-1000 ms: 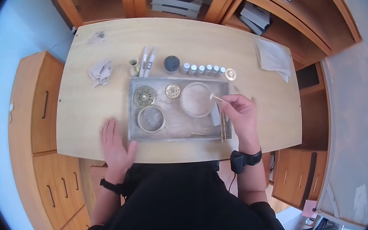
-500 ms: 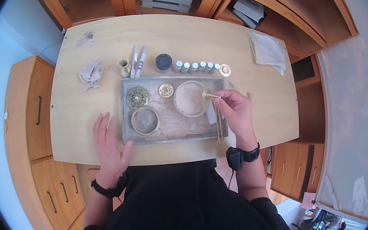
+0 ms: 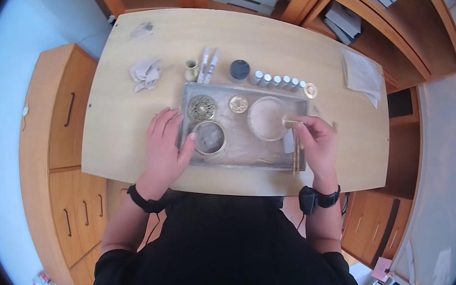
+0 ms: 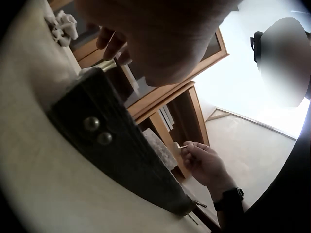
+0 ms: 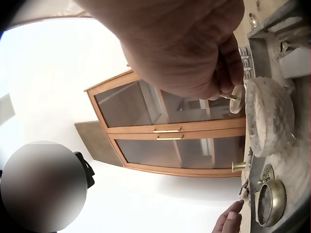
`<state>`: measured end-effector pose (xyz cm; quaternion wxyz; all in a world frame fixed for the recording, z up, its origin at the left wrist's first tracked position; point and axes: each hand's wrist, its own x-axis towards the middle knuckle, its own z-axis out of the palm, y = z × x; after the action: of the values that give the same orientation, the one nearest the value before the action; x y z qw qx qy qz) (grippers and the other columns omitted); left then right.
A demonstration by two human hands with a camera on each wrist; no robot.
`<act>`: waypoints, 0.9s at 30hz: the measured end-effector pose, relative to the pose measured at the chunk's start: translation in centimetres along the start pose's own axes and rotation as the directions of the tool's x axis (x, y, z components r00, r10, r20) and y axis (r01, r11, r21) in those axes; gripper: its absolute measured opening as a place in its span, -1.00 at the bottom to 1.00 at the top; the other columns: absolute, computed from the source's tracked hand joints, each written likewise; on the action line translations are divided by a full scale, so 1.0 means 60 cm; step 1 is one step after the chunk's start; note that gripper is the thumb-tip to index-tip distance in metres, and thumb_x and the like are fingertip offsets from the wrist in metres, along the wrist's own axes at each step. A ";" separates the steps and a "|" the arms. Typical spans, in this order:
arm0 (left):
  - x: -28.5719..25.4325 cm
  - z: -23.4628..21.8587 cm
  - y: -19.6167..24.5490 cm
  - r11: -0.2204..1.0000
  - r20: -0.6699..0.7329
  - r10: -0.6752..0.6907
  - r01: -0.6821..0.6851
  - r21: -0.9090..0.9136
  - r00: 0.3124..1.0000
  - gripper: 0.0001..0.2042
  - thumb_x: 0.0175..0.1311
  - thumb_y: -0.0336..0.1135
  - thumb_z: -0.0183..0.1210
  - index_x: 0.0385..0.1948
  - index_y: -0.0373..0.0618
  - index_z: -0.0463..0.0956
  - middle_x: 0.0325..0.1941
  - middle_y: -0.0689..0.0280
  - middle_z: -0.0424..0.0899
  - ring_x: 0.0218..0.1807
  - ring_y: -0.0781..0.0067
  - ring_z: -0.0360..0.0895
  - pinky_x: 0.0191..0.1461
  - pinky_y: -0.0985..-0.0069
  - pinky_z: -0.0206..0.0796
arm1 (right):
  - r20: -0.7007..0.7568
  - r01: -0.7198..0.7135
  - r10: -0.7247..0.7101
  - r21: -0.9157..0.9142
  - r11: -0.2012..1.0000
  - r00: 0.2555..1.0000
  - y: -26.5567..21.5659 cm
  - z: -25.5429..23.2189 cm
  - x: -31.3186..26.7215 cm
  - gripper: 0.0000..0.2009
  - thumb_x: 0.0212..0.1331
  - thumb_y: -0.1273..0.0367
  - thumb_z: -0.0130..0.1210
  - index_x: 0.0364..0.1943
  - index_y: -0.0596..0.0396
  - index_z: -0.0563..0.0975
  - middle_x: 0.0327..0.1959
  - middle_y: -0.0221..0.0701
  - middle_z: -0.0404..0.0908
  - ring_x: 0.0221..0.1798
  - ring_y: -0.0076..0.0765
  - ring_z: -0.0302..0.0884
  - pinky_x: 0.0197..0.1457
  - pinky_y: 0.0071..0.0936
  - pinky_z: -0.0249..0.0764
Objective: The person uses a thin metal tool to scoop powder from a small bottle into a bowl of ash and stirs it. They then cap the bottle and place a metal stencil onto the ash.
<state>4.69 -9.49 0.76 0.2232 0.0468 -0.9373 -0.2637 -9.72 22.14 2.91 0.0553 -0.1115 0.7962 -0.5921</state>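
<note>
My right hand (image 3: 319, 142) pinches a small brass ash press by its stem. Its flat round disc (image 5: 237, 100) hangs at the right rim of a textured glass bowl (image 5: 276, 119) filled with pale ash. The left hand (image 3: 167, 149) lies at the grey tray's (image 3: 234, 150) left edge, fingers extended, thumb tip right at the wall of a brass bowl (image 5: 278, 203) of grey ash. Behind that bowl is an openwork brass lid (image 3: 201, 107); a round patterned brass piece (image 3: 238, 104) sits to its right.
Behind the tray stand a small brass vase (image 3: 192, 70), two pale sticks (image 3: 208, 66), a dark round jar (image 3: 240, 69), several silver-capped vials (image 3: 277, 80) and a brass disc (image 3: 310, 90). Slim brass tools (image 3: 296, 157) lean over the tray's right front. A crumpled cloth (image 3: 146, 74) lies back left.
My left hand has moved from the table beside the tray to the tray's left edge by the brass bowl. The right hand still holds the ash press near the glass bowl's right rim.
</note>
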 end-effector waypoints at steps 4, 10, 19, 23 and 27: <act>-0.029 0.000 -0.015 0.997 -0.016 -0.074 0.074 -0.012 0.997 -0.60 0.35 -0.28 0.27 0.14 -0.30 0.53 0.25 -0.02 0.55 0.36 -0.20 0.44 0.45 0.00 0.28 | 0.013 -0.015 0.015 0.016 1.000 1.000 -0.007 0.004 -0.001 -0.87 0.35 0.55 0.27 -0.10 0.30 0.70 -0.31 -0.47 0.74 -0.30 -0.69 0.58 -0.19 -0.67 0.51; -0.015 -0.001 -0.007 0.991 -0.026 -0.121 0.119 -0.067 0.992 -0.72 0.39 -0.31 0.25 0.01 -0.29 0.59 0.15 0.02 0.60 0.24 -0.09 0.51 0.35 0.11 0.35 | 0.042 0.039 -0.036 -0.060 0.997 0.998 -0.010 0.013 0.002 -0.89 0.35 0.54 0.28 -0.12 0.29 0.70 -0.32 -0.48 0.73 -0.30 -0.69 0.57 -0.18 -0.68 0.50; 0.027 0.019 -0.021 0.999 -0.068 -0.025 0.023 -0.036 0.997 -0.81 0.36 -0.39 0.24 -0.10 -0.27 0.59 -0.07 0.04 0.63 0.02 -0.08 0.55 0.13 0.13 0.41 | 0.025 0.063 -0.061 -0.077 0.995 0.998 0.000 0.006 -0.005 -0.90 0.35 0.53 0.29 -0.14 0.28 0.69 -0.33 -0.50 0.71 -0.32 -0.69 0.53 -0.19 -0.67 0.49; 0.034 0.031 -0.022 0.995 -0.079 -0.076 0.071 -0.063 0.994 -0.84 0.39 -0.38 0.22 -0.12 -0.25 0.57 -0.14 0.03 0.62 -0.02 -0.09 0.55 0.08 0.12 0.42 | 0.016 0.068 -0.067 -0.068 0.995 0.998 -0.008 0.007 -0.006 -0.90 0.35 0.53 0.29 -0.14 0.28 0.68 -0.32 -0.49 0.71 -0.31 -0.69 0.54 -0.18 -0.67 0.49; 0.038 0.032 -0.026 0.990 -0.082 -0.101 0.092 -0.110 0.991 -0.85 0.43 -0.38 0.18 -0.10 -0.25 0.57 -0.12 0.02 0.61 -0.05 -0.08 0.55 0.06 0.14 0.42 | 0.031 0.071 -0.070 -0.041 0.997 0.997 0.005 0.005 -0.003 -0.90 0.36 0.53 0.28 -0.13 0.28 0.68 -0.30 -0.46 0.73 -0.30 -0.68 0.56 -0.16 -0.66 0.50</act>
<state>1.74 -10.38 -0.59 0.2531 0.0916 -0.9079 -0.3213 -9.53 21.97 2.50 0.0438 -0.1493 0.8031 -0.5752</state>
